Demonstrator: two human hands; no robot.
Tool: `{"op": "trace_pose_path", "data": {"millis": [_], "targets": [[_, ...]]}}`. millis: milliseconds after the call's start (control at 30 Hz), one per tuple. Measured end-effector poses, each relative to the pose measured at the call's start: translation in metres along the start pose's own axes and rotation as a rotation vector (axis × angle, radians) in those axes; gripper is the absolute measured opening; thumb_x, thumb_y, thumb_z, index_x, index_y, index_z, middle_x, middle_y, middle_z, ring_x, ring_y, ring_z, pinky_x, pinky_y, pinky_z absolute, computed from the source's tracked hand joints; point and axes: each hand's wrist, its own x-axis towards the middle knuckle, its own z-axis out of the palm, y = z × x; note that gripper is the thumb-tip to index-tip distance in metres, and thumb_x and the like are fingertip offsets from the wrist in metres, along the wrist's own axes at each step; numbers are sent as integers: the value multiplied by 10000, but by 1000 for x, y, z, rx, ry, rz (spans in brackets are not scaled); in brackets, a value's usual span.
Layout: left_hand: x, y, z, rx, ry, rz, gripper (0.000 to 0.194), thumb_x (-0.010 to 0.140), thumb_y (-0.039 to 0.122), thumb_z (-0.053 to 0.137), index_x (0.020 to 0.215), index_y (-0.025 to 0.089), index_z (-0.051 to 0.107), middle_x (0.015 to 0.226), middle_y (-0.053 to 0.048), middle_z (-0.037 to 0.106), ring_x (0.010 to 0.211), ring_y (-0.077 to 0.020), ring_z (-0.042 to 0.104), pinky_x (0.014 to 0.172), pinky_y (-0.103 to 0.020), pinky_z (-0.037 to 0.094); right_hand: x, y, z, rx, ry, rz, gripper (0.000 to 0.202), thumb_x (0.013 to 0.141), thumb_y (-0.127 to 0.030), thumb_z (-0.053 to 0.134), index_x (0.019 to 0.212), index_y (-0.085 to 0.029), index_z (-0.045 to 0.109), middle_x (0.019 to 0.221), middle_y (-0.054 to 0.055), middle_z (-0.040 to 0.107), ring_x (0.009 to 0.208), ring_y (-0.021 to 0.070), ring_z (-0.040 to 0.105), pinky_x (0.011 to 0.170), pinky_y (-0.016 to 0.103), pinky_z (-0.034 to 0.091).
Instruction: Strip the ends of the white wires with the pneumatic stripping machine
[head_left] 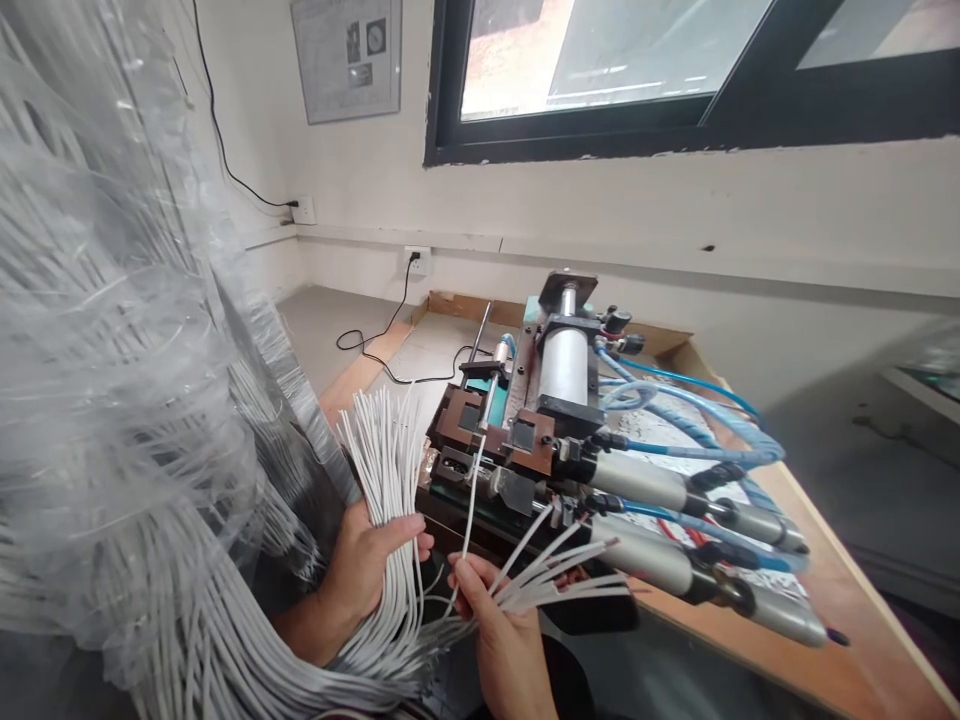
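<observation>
My left hand (375, 555) is closed round a thick bundle of white cables (384, 450), whose cut ends fan upward. In my right hand (484, 600), thumb and fingers pinch a single white cable (472, 495) that runs up into the jaws of a pneumatic wire stripping machine (491, 425). The same hand also holds a smaller group of white cables (555, 575); they spread to the right, with reddish-brown tips. Below, the cables from both hands run together to the left. Inside the jaws, the single cable's tip is hidden.
Plastic-wrapped white cables (135, 350) hang in a large mass at the left. Silver air cylinders (637, 480) and blue hoses (697, 420) extend right over the wooden-edged bench (855, 590). A black power cord (405, 300) runs to a wall socket (417, 260).
</observation>
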Motion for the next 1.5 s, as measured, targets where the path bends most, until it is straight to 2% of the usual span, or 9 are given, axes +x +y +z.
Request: {"op": "trace_pose_path", "data": {"millis": [467,567,667,800,933,1000,1067,1167,1500], "targets": [[-6,6,3,-2,-6,22,225,539,155,712,718,117,581,523,17,619,485,-156,622,460,-252,502,2,-11,2,-40,5,-29,311,639,-444,683,711,-142,672,502,-17,497,460,96,373,454,226,312],[-6,6,3,1,-1,31,233,529,155,716,706,120,569,510,16,616,464,-146,609,433,-236,482,9,4,-2,-241,-2,-97,373,671,-491,625,765,-134,677,543,11,547,483,128,439,470,247,357],[-6,6,3,-14,-18,43,242,525,148,714,720,121,573,522,15,621,471,-146,610,436,-234,476,19,41,-15,-696,-152,-128,375,760,-479,505,766,-145,677,637,49,627,598,185,560,551,262,414],[-6,5,3,-11,-30,21,242,521,139,713,722,125,578,533,17,622,490,-153,617,453,-245,480,32,85,-42,-1069,-176,-5,279,728,-378,544,619,-154,669,603,105,654,635,266,628,581,322,436],[-9,5,5,28,-40,-20,237,513,137,721,704,123,580,533,18,617,499,-159,618,469,-255,479,39,66,-53,-1190,-98,45,237,670,-388,608,628,-167,682,623,165,655,677,342,633,621,425,430],[-11,6,8,49,-61,-30,219,515,130,718,690,121,586,530,14,618,505,-157,614,485,-260,480,39,33,-39,-1123,-105,-53,287,738,-442,527,781,-212,694,759,133,676,767,298,623,687,396,428],[-14,7,12,70,-102,-21,204,523,114,707,701,115,607,548,4,629,519,-148,604,494,-255,476,37,-3,-16,-680,-206,-246,379,798,-468,443,915,-192,674,832,112,665,748,240,600,661,335,437],[-15,6,14,83,-174,9,228,536,92,690,759,103,645,622,-22,658,560,-138,588,504,-243,472,33,-39,17,-194,-219,-220,355,767,-464,526,898,-165,668,563,7,560,499,139,481,495,255,394],[-6,3,4,6,-13,22,212,554,154,713,743,118,625,630,-16,643,592,-163,623,524,-272,521,22,-29,17,131,-126,4,283,647,-414,684,757,-154,697,544,-15,505,462,78,370,431,202,286]]}}
